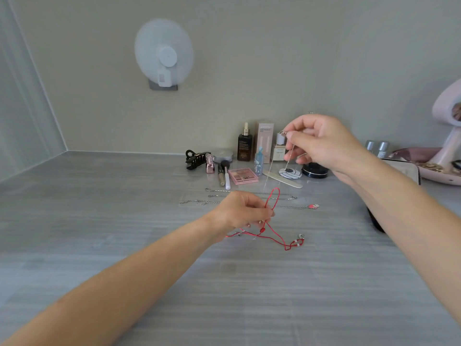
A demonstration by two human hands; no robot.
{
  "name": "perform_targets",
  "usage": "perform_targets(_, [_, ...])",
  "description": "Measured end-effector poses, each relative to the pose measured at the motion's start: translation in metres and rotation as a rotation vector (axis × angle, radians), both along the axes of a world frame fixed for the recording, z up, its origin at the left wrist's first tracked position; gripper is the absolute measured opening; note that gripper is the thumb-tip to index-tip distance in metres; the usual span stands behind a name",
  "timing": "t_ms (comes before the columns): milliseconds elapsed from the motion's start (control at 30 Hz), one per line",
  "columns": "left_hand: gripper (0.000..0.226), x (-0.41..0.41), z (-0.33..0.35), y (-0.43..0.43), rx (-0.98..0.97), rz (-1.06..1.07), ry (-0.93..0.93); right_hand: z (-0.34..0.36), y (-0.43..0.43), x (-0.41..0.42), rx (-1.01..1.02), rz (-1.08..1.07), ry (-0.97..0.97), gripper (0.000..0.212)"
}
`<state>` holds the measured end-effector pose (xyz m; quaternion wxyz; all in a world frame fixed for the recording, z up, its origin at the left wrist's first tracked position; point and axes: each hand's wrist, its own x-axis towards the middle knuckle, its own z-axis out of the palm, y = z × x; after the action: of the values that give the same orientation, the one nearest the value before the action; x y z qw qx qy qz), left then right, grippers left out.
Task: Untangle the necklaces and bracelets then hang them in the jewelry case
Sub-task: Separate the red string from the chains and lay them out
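Up top, right grip (321,143) pinches the hair-thin silver chain (287,158), left grip (239,211) below pinches the limp red cord (277,196) (both look featherlight, snag-prone: hold near the tangle).

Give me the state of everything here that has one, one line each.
left hand, pinching the red cord.
right hand, raised, pinching the thin silver chain.
red cord, loop lifted, rest lying on the table.
thin silver chain, hanging toward the cord's loop.
charm chain, lying flat on the table.
hair claw, shut.
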<state>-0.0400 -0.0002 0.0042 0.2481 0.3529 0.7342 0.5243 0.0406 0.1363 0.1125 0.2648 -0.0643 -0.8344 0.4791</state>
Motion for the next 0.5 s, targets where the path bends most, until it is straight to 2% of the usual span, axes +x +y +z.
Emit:
perform_targets(167, [0.008, -0.003, -0.014, 0.002, -0.110, 0.046, 0.044, 0.006, 0.000, -0.004, -0.006, 0.009, 0.035, 0.021])
perform_targets(400, [0.017, -0.007, -0.020, 0.005, -0.326, 0.052, 0.383, 0.018, 0.001, -0.007, 0.049, 0.009, 0.077, 0.021])
perform_targets(500, [0.020, -0.008, -0.019, 0.004, -0.350, 0.065, 0.401, 0.031, 0.001, -0.007, 0.055, -0.007, 0.125, 0.020])
